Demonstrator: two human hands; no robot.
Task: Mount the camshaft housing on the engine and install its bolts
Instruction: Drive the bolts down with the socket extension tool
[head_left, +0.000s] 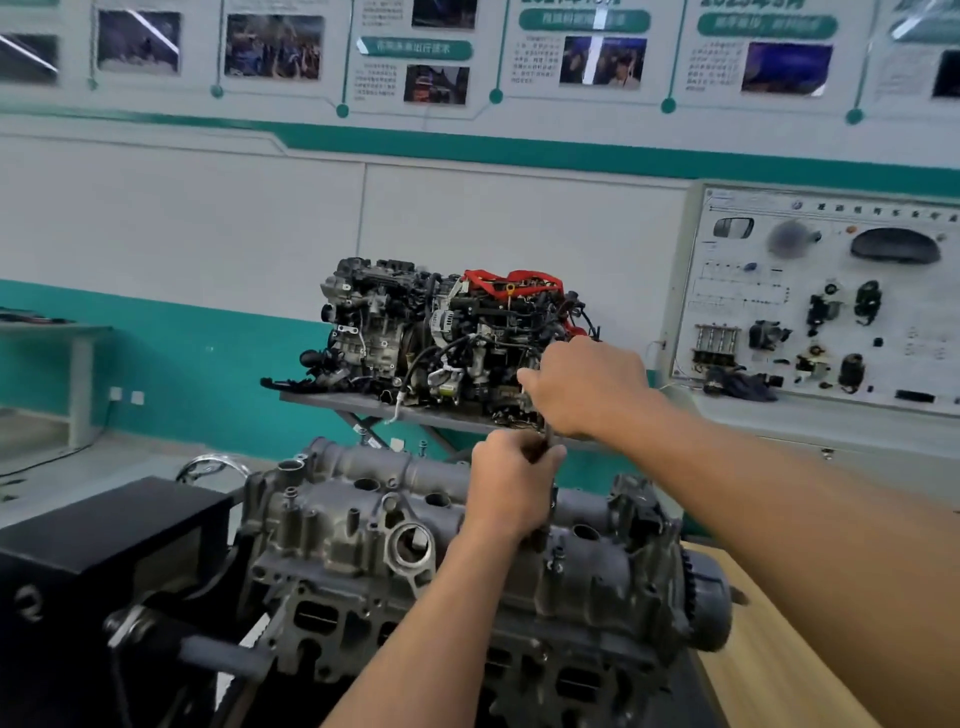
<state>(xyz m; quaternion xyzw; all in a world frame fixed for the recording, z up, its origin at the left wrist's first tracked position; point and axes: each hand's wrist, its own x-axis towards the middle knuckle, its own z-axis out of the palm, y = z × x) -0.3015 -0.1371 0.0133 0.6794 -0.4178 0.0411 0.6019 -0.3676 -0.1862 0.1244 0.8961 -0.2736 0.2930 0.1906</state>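
Left hand (511, 483) gripped low and right hand (587, 387) closed high on one upright tool (547, 440), likely steadying it while turning a bolt. Engine (322, 623) stood at worktop's (779, 675) left edge. Camshaft housing (343, 519), grey and rough-cast, sat on top. Tool was a thin dark shaft; bolt hidden.

Camshaft housing (415, 514) sits on top of the engine (582, 670), nearest me, centre. Stand box (104, 545) is to its left, bench (753, 675) to its right. My left hand (511, 486) and right hand (587, 387) are above the housing, both gripping a tool (548, 441). Behind is a second engine (441, 332) on a table (332, 400). Display board (831, 301) is at rear right.
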